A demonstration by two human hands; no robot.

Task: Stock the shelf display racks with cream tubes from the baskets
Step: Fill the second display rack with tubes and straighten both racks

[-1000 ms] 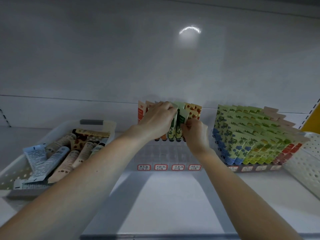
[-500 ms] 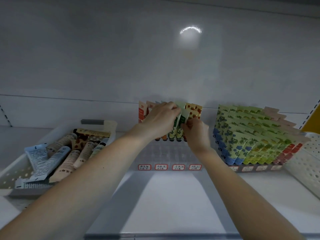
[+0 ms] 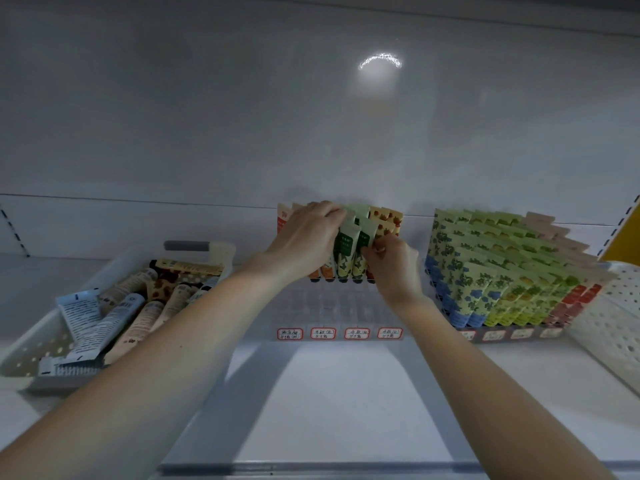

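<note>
- At 12 o'clock, back of shelf [image 3: 346, 403]: centre rack [image 3: 341, 308], clear plastic w/ four red-bordered price tags [image 3: 340, 333] on front lip. Only the rear row is stocked; front slots show bare.
- Rear row, centre rack: cream tubes standing cap-down, crimped ends up. Orange-red ones at left, two green tubes [image 3: 351, 252] mid-row, strawberry-print tubes [image 3: 386, 223] at right.
- Left hand [image 3: 306, 239]: draped over the row from 10 o'clock, fingers curled on the tube tops; reads as steadying or parting them, exact grip hidden by the knuckles.
- Right hand [image 3: 389, 266]: in from 2 o'clock, thumb and forefinger pinching the edge of the right-hand green tube, prob. seating it in its slot.
- Rack at 2 o'clock [image 3: 512, 271]: full, tiered rows front to back. Blue-floral tubes at left, yellow-green through the middle, red and pinkish at far right. Looks done.
- Basket at 9 o'clock [image 3: 31, 351]: white, perforated, grey handle at its far end. Holds loose tubes [image 3: 128, 306] lying flat and jumbled, cream, brown-spotted and pale blue, a fair no. left.
- Second perforated basket [image 3: 613, 327] at 3 o'clock, contents not visible.
- Progress, est.: one rack complete, centre rack approx. a quarter filled; most slots and the 9 o'clock basket's stock remain.
- Tubes: soft, flat-crimped, glossy print; prob. prone to leaning unless packed close.
</note>
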